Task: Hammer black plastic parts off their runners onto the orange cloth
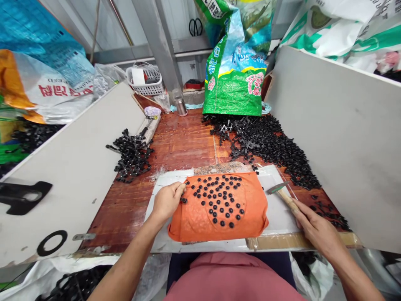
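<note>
An orange cloth-covered pad [194, 217] lies on a white board at the table's near edge, with several small round black pieces [220, 195] spread over its top. At the pad's upper left edge my left hand [167, 200] is closed, fingertips pinched beside a few black pieces; what lies between them is too small to tell. To the right of the pad, my right hand [315, 223] grips the wooden handle of a small hammer [286, 197]. The hammer's metal head hangs over the white board [275, 217], apart from the pad.
Black parts form a large heap [269, 142] at the back right and a smaller pile [133, 155] at the left. A green bag [234, 92], a metal cup [181, 104] and a white basket [147, 87] stand behind. Grey panels [338, 125] wall both sides.
</note>
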Tool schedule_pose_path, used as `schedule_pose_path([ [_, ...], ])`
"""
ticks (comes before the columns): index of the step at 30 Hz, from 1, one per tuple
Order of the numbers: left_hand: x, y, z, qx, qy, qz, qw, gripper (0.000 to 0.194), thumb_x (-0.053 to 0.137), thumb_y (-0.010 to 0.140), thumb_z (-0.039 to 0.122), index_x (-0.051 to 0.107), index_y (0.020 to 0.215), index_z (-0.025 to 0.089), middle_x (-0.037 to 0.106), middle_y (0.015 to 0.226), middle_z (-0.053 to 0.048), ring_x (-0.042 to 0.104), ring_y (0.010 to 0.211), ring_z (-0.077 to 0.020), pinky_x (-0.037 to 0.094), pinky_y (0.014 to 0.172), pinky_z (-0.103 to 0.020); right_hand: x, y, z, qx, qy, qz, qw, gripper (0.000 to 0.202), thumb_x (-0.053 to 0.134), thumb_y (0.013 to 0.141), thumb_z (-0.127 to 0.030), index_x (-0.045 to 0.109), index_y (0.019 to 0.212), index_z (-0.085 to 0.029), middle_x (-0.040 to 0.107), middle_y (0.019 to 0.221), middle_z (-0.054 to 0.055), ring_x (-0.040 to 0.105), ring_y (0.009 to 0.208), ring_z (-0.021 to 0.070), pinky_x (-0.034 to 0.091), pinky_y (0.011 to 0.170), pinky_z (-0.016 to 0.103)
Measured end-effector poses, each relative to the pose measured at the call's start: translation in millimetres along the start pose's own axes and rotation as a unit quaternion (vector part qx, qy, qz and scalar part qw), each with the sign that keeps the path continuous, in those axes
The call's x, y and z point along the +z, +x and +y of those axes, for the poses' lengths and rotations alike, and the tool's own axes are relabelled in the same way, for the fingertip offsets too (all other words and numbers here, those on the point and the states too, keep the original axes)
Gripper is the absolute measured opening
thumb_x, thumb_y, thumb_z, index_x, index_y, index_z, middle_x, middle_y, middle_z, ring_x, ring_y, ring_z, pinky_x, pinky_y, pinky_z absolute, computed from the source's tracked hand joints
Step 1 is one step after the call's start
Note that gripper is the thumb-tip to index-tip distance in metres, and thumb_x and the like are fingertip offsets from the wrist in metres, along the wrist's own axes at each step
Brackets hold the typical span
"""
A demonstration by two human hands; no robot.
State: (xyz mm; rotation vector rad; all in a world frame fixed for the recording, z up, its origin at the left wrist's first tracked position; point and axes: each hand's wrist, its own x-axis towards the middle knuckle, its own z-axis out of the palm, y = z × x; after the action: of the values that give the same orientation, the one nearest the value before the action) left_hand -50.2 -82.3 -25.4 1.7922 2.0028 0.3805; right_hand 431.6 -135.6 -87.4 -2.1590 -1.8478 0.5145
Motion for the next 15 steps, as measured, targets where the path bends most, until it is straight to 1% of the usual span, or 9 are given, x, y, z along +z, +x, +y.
schedule_pose_path([
  [3,2.1,4.6,-0.3,-0.003,0.009,-0.012,1.000,0.040,0.039,0.100,0.041,0.067,0.077,0.022,0.074,0.078,-0.002,0.066,0.074,-0.0183,0.036,0.066,-0.025,-0.2,0.3,0.6,0.013,0.008,-0.018,1.000,0.062,0.038,0.097,-0.061,0.060,0.146,-0.029,0.071,0.132,0.004,0.071,0.113,0.0352,0.060,0.086,0.042],
  [7,8.1,5.8,2.9,-0.004,0.018,-0.030,0.999,0.041,0.039,0.100,0.040,0.068,0.078,0.022,0.076,0.080,-0.003,0.067,0.076,-0.0190,0.035,0.065,-0.025,-0.1,0.5,2.2,0.019,0.002,-0.020,1.000,0.064,0.037,0.097,-0.063,0.059,0.147,-0.029,0.072,0.131,0.004,0.072,0.112,0.0361,0.060,0.085,0.043],
  [12,10.1,3.8,5.6,-0.009,0.046,-0.037,0.998,0.042,0.038,0.102,0.038,0.068,0.077,0.022,0.074,0.077,-0.002,0.065,0.073,-0.0180,0.033,0.064,-0.025,4.2,0.9,7.6,0.013,0.009,-0.021,1.000,0.064,0.036,0.098,-0.062,0.056,0.149,-0.028,0.069,0.135,0.004,0.070,0.115,0.0355,0.059,0.087,0.043],
  [15,9.3,2.7,7.9,-0.010,0.072,-0.036,0.997,0.042,0.038,0.102,0.039,0.070,0.078,0.023,0.074,0.076,-0.002,0.065,0.072,-0.0179,0.032,0.063,-0.025,3.9,0.2,8.2,-0.002,0.013,-0.008,1.000,0.061,0.038,0.098,-0.061,0.060,0.145,-0.028,0.073,0.129,0.003,0.072,0.112,0.0336,0.061,0.083,0.038],
])
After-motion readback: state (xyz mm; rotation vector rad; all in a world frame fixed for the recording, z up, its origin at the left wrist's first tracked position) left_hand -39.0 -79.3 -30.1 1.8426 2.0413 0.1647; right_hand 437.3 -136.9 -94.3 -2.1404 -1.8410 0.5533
